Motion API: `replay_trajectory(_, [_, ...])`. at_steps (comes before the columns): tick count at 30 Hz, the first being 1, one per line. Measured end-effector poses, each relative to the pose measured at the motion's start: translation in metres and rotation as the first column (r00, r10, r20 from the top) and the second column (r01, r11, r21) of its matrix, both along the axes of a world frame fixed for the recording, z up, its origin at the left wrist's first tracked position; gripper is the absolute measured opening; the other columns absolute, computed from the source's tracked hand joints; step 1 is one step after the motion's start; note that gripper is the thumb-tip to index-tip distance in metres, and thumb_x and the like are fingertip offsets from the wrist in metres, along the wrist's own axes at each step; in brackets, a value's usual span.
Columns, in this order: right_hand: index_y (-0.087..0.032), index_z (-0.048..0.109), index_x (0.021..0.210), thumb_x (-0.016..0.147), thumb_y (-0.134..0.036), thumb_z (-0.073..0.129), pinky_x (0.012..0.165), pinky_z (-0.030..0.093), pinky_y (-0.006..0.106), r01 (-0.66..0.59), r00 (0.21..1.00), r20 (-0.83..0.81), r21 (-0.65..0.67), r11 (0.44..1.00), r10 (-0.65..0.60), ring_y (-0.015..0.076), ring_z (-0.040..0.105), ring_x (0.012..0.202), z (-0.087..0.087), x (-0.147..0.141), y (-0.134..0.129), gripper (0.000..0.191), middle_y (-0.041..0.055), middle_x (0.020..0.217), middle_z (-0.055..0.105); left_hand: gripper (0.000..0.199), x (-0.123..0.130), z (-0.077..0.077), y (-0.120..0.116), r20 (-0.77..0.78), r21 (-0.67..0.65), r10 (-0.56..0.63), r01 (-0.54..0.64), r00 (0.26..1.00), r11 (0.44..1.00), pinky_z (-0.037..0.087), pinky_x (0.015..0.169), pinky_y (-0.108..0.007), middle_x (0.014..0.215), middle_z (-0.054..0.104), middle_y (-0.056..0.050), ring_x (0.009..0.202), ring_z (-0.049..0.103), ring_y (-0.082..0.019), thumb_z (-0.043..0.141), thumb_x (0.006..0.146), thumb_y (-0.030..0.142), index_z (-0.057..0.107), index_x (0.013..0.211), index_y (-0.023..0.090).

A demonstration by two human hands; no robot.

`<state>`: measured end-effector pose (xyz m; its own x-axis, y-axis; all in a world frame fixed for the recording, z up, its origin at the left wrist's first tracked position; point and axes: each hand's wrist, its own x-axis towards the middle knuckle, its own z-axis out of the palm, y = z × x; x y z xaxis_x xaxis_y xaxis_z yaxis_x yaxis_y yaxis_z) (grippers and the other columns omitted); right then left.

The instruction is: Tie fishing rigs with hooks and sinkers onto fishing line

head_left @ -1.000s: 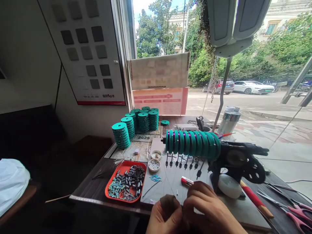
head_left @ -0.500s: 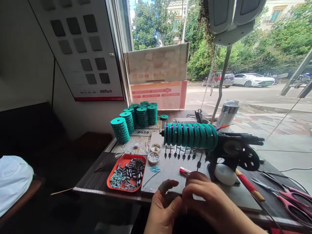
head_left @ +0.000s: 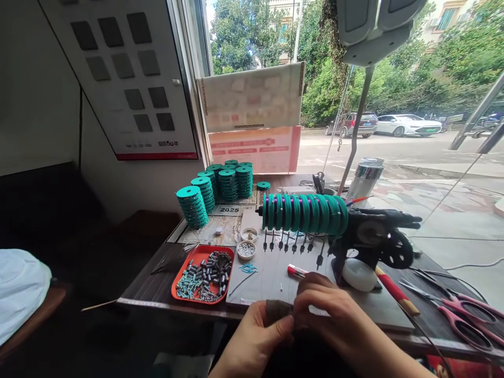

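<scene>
At the front edge of the table my left hand [head_left: 263, 332] pinches thumb against forefinger, and a grey-brown wrap covers the forefinger. Touching it or nearly so, my right hand [head_left: 328, 307] is also closed, its fingertips curled together. Whatever sits between the fingertips is too small or hidden. Just beyond them, a red and white tube [head_left: 296, 271] lies on the pale board [head_left: 262, 286]. Over the board a black winding device [head_left: 372, 233] carries a row of green line spools [head_left: 305, 214]. Thin lines and small black pieces [head_left: 287, 247] hang below the spools.
Left of the board, a red tray [head_left: 173, 294] holds dark sinkers and small metal parts. A cup of white beads [head_left: 246, 251] stands nearby. Stacked green spools [head_left: 192, 207] fill the back left. Pink-handled scissors [head_left: 460, 325] and a red-handled tool [head_left: 396, 291] lie right.
My left forefinger has come down and closed onto the thumb; before, it was raised and apart. The right hand stays closed beside it. The view has shifted slightly.
</scene>
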<state>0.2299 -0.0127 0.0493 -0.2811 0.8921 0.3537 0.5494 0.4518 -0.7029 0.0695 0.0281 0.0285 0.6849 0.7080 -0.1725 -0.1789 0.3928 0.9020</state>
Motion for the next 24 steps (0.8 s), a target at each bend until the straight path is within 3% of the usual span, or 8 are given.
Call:
replay_trajectory(5, [-0.018,0.056,0.069,0.092,-0.036,0.045,0.066,0.042,0.027,0.023,1.000,0.020,0.025,0.999,-0.024,0.0171,0.053,0.073,-0.005,0.000,0.000,0.031,0.0043,0.072,0.058,0.038,0.000,-0.007,-0.002,-0.016,-0.174,0.069,-0.071,0.997,0.982,0.031,0.057,-0.024,0.057,0.051,0.001,0.057,0.041,-0.010,0.077,0.055,0.047,0.061,0.059,0.013])
replay_trajectory(9, [-0.017,0.057,0.070,0.092,-0.031,0.046,0.067,0.042,0.026,0.007,0.999,0.041,0.051,0.999,-0.009,0.0170,0.053,0.074,-0.004,0.001,0.002,0.028,0.0042,0.073,0.058,0.037,-0.003,-0.004,0.000,-0.102,-0.013,0.077,-0.079,0.992,0.997,0.031,0.062,-0.025,0.061,0.052,0.000,0.061,0.042,-0.011,0.075,0.059,0.046,0.060,0.060,0.012])
replay_trajectory(13, [-0.017,0.057,0.071,0.093,-0.034,0.044,0.067,0.041,0.029,-0.004,1.000,0.023,0.049,0.999,0.003,0.0183,0.053,0.075,-0.004,0.002,0.000,0.031,0.0052,0.072,0.059,0.034,-0.002,0.002,0.000,-0.074,0.033,0.028,-0.025,0.997,0.999,0.029,0.062,-0.025,0.058,0.050,0.001,0.062,0.040,-0.011,0.075,0.061,0.041,0.058,0.057,0.012])
replay_trajectory(20, [-0.018,0.056,0.069,0.093,-0.037,0.043,0.067,0.043,0.029,-0.010,0.998,-0.059,-0.026,1.000,0.009,0.0181,0.054,0.075,-0.001,0.000,0.000,0.033,0.0047,0.073,0.059,0.032,0.002,-0.003,-0.006,0.070,-0.161,0.045,-0.033,0.997,0.986,0.028,0.055,-0.022,0.058,0.052,0.000,0.055,0.039,-0.008,0.080,0.056,0.038,0.063,0.057,0.010])
replay_trajectory(24, [-0.019,0.060,0.074,0.089,-0.026,0.053,0.075,0.045,0.030,0.016,0.998,0.053,0.018,1.000,-0.017,0.0189,0.056,0.083,0.000,0.000,-0.001,0.017,0.0037,0.079,0.062,0.027,0.005,-0.009,-0.011,0.118,-0.266,0.142,-0.107,0.983,0.958,0.032,0.054,-0.020,0.057,0.054,0.001,0.054,0.043,-0.007,0.083,0.053,0.032,0.066,0.057,0.011])
